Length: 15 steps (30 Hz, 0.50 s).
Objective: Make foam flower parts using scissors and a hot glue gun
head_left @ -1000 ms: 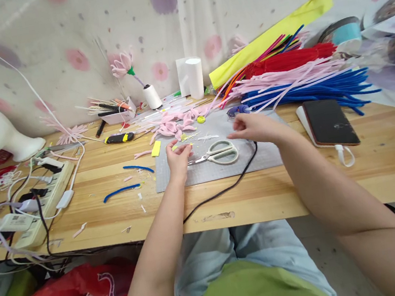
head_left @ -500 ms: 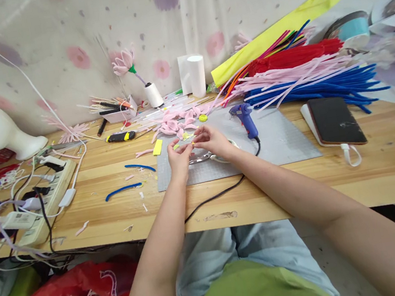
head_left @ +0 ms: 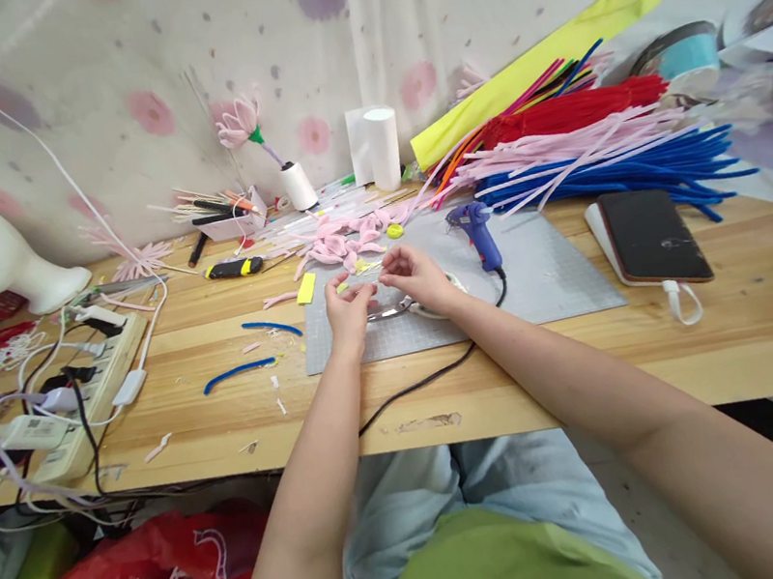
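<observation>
Above the grey cutting mat [head_left: 546, 279], my left hand [head_left: 349, 315] and my right hand [head_left: 418, 279] face each other with their fingertips almost meeting. Thumb and forefinger are pinched on each hand; whatever sits between them is too small to make out. Beneath the hands lies a pair of scissors [head_left: 390, 310], its pale handles partly covered by my right hand. Just beyond my fingers is a heap of pink fuzzy petals [head_left: 342, 240], with yellow scraps at its near side. A small yellow coil [head_left: 395, 229] rests by the petals.
Right of my hands stands a blue glue gun [head_left: 479, 234], its black cord [head_left: 420, 385] running to the table's front edge. Bundles of pipe cleaners [head_left: 582, 136] fill the back right. A power bank [head_left: 653, 237] lies at right, a power strip [head_left: 93, 404] at left, a utility knife [head_left: 235, 268] behind.
My fingertips have parted slightly, and a tiny yellow bit seen between them before no longer shows clearly. The whole view has shifted a little; the things on the table lie as before.
</observation>
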Each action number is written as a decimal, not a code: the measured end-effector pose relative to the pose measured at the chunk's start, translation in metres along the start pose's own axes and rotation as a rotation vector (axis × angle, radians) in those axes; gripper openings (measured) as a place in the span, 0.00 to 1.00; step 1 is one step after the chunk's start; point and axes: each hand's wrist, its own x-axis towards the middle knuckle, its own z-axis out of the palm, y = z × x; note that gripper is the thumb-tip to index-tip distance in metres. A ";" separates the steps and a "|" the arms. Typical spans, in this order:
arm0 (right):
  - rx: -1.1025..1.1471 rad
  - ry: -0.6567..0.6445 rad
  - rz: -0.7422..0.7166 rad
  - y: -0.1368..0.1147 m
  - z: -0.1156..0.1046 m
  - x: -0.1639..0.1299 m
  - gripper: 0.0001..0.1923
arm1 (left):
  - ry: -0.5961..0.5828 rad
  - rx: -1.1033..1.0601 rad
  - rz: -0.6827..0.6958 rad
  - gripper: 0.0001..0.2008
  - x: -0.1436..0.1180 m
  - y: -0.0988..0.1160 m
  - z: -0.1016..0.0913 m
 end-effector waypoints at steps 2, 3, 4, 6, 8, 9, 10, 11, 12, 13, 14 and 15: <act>-0.013 -0.009 -0.010 0.000 -0.001 0.000 0.15 | 0.006 0.001 0.001 0.26 0.000 0.000 0.000; -0.021 -0.017 -0.018 0.000 -0.001 0.000 0.14 | 0.008 0.002 0.001 0.26 0.000 0.000 0.000; -0.029 -0.027 -0.027 0.000 -0.001 0.000 0.13 | 0.010 0.002 0.001 0.26 0.000 0.000 0.000; -0.047 -0.043 -0.050 0.000 -0.001 -0.001 0.10 | 0.013 0.003 -0.001 0.26 -0.001 0.000 0.001; -0.068 -0.052 -0.068 0.001 -0.001 -0.001 0.08 | 0.012 -0.001 0.000 0.25 -0.002 0.001 0.001; -0.079 -0.054 -0.072 0.001 -0.001 -0.001 0.08 | 0.017 -0.003 0.003 0.24 -0.002 0.002 0.001; -0.089 -0.053 -0.072 0.001 0.000 -0.001 0.08 | 0.028 -0.004 0.010 0.23 -0.003 0.003 0.001; -0.097 -0.051 -0.067 0.002 0.000 -0.001 0.08 | 0.049 -0.004 0.019 0.22 -0.002 0.004 0.000; -0.104 -0.048 -0.056 0.002 0.000 -0.001 0.08 | 0.080 -0.003 0.034 0.21 -0.001 0.004 -0.001; -0.108 -0.042 -0.039 0.002 0.000 -0.001 0.08 | 0.121 -0.001 0.056 0.20 0.000 0.004 -0.003; -0.106 -0.035 -0.017 0.002 0.000 0.000 0.09 | 0.170 0.001 0.084 0.20 0.001 0.004 -0.005; -0.099 -0.029 0.010 0.002 0.000 0.000 0.10 | 0.201 0.013 0.112 0.19 0.003 0.003 -0.007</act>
